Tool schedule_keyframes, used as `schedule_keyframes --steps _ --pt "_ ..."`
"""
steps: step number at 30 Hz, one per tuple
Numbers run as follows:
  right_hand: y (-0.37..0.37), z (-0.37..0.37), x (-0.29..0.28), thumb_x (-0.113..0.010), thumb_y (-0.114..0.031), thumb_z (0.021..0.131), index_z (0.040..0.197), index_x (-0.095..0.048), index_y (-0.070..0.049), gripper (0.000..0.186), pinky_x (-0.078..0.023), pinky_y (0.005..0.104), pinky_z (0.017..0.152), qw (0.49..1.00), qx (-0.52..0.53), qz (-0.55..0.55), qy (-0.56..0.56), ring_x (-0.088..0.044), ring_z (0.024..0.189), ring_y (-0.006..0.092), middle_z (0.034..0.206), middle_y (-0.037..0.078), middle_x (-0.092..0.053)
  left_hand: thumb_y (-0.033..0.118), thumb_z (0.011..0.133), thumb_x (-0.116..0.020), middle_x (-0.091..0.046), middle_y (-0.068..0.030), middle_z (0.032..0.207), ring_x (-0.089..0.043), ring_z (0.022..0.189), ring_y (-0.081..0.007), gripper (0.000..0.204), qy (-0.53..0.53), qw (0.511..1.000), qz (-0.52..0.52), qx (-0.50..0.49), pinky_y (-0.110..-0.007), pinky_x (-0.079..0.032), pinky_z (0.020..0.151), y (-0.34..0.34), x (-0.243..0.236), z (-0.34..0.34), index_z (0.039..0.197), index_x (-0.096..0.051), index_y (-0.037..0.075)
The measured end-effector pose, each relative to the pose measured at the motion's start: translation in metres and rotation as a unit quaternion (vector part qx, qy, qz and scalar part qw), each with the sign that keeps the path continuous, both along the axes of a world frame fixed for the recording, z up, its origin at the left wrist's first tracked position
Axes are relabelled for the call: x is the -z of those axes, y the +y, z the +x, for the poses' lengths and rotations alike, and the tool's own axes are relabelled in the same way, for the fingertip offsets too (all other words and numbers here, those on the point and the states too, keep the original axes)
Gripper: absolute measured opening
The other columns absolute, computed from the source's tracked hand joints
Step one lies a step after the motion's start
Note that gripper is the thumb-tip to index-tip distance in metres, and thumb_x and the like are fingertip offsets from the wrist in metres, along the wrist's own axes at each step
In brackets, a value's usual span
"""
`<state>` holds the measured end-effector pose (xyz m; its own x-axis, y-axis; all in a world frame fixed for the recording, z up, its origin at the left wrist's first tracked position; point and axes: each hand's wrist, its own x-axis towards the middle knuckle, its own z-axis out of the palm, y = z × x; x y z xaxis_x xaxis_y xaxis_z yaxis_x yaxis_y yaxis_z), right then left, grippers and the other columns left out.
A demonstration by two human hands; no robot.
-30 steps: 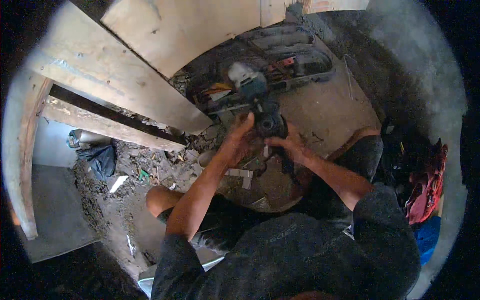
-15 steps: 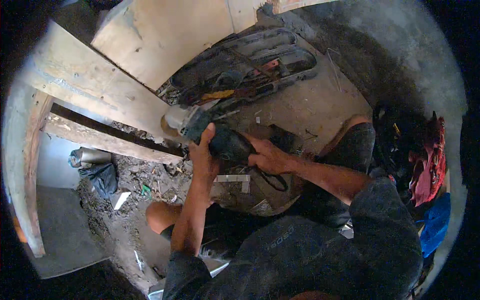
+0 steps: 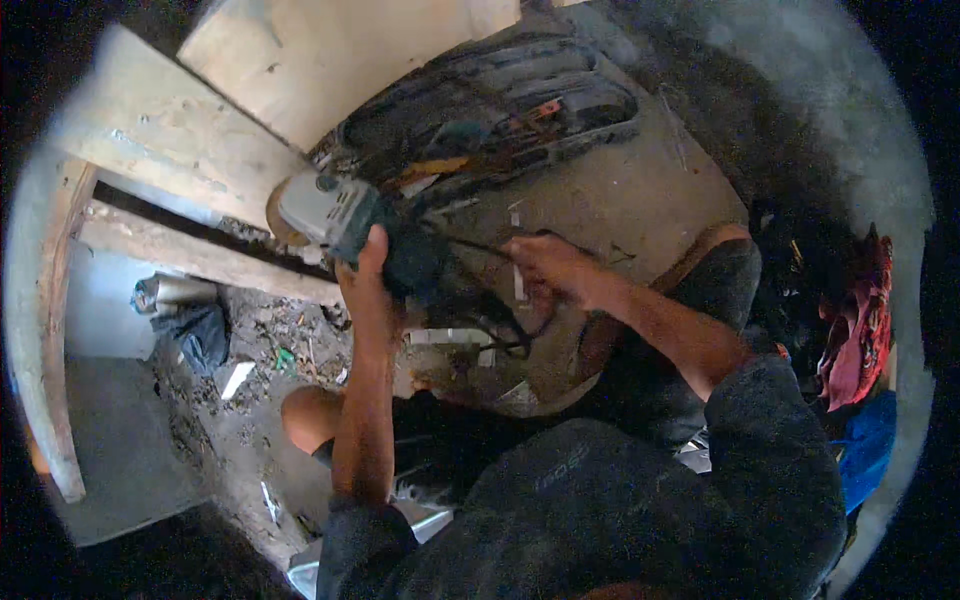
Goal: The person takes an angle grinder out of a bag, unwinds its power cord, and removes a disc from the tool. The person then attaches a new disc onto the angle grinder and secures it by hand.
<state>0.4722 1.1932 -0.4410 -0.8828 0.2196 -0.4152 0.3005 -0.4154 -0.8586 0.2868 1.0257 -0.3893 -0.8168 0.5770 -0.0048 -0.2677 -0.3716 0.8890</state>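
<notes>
An angle grinder [image 3: 385, 245] with a dark green body and a pale guard over a tan disc sits in my left hand [image 3: 365, 275], its head close to the plywood boards. My fingers are wrapped round the tool, thumb on top. To the right of it, my right hand [image 3: 550, 270] is closed on the black cord [image 3: 515, 340], which loops down below; motion blurs the fingers somewhat. Just beyond the grinder lies an open dark tool case [image 3: 600, 110] holding orange and red items.
Plywood boards [image 3: 340, 40] and a timber beam [image 3: 170, 240] occupy the upper left. Dark plastic bags [image 3: 200, 335] lie on rubble-strewn ground. Red cloth [image 3: 855, 340], a blue cloth [image 3: 865, 450] and dark items line the right side. My bent legs and dusty concrete floor [image 3: 660, 200] surround the work.
The grinder swung leftward from the centre, its head turning toward the boards. My right hand left the tool's body, moving up and rightward to the cord.
</notes>
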Motion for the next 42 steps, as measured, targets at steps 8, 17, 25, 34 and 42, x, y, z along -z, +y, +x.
schedule_keyframes --steps 8,17,25,34,42 --pt "0.028 0.005 0.008 -0.054 -0.028 0.098 0.104 -0.066 -0.002 0.029 -0.048 0.0368 0.059 0.844 -0.120 0.517 0.070 -0.058 0.062 0.0209 0.071 0.007 -0.059 0.024 0.080 -0.075 -0.064 -0.0076 0.101 -0.063 0.086 -0.0199 0.048 -0.009 0.998 -0.050 0.037 -0.037 -0.054 0.076 -0.010 -0.008 -0.003 0.118 -0.056 0.000" --pt "-0.019 -0.014 0.022 -0.051 -0.026 0.100 0.121 -0.061 -0.002 0.033 -0.047 0.0392 0.094 0.846 -0.060 0.525 0.074 -0.062 0.105 0.0292 0.116 0.017 -0.064 0.027 0.081 -0.075 -0.065 -0.0083 0.101 -0.066 0.086 -0.0216 0.046 -0.086 0.988 0.010 0.129 -0.038 -0.056 0.076 -0.005 -0.003 0.015 0.116 -0.057 0.002" --pt "-0.042 0.003 -0.006 -0.077 -0.033 0.083 0.145 -0.035 -0.004 0.080 -0.040 0.0392 0.106 0.991 -0.078 0.098 -0.039 -0.051 0.122 0.0243 0.134 0.013 -0.053 0.032 0.083 -0.075 -0.063 -0.0106 0.110 -0.063 0.099 -0.0234 0.055 -0.210 0.968 0.019 0.139 -0.041 -0.055 0.083 0.006 0.020 0.015 0.124 -0.052 0.003" --pt "-0.029 -0.009 0.007 -0.087 -0.023 0.070 0.128 -0.046 -0.005 0.073 -0.053 0.0329 0.065 0.923 0.035 0.383 0.017 -0.065 0.080 0.0187 0.099 0.009 -0.064 0.054 0.095 -0.050 -0.060 -0.0113 0.126 -0.061 0.110 -0.0253 0.063 -0.145 0.957 -0.083 0.238 -0.043 -0.048 0.099 0.008 0.006 0.019 0.134 -0.048 0.004" --pt "0.001 -0.008 -0.039 -0.084 -0.021 0.070 0.142 -0.042 -0.011 0.084 -0.049 0.0424 0.094 0.807 0.134 0.573 0.052 -0.061 0.110 0.0330 0.125 0.016 -0.060 0.028 0.094 -0.062 -0.067 -0.0145 0.075 -0.067 0.067 -0.0347 0.026 0.446 0.832 -0.252 0.212 -0.039 -0.052 0.061 -0.007 -0.027 0.044 0.105 -0.062 0.005"
